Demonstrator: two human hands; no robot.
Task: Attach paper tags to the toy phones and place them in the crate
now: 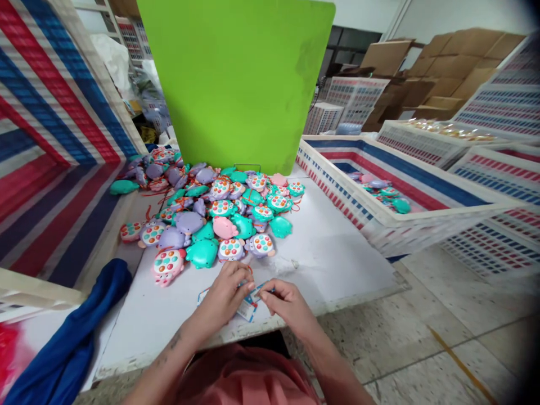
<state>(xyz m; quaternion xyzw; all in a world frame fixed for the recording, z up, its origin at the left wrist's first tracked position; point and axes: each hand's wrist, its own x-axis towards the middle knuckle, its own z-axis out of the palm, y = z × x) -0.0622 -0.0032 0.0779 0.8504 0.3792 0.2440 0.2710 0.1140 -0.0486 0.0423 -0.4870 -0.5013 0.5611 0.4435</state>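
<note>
My left hand point(230, 288) is closed over the table's front edge, its thumb at the left side of a small blue-and-white printed card point(256, 293). A bit of orange cord point(250, 270) shows at its fingertips. Opposite it, my right hand point(284, 301) pinches the card's right side between thumb and fingers. Beneath the hands lie more printed cards point(246, 310), partly covered by my left hand. Just beyond is a heap of animal-shaped toys with coloured buttons, among them a green one point(202, 253), a purple one point(260, 245) and a pink one point(167, 266).
An upright green board point(244, 84) stands behind the heap. To the right, a white crate point(350, 211) with striped lining holds more toys. A striped-lined crate point(54, 169) lies on its side at left, near a blue cloth point(80, 337). Cardboard boxes point(455, 67) are stacked behind.
</note>
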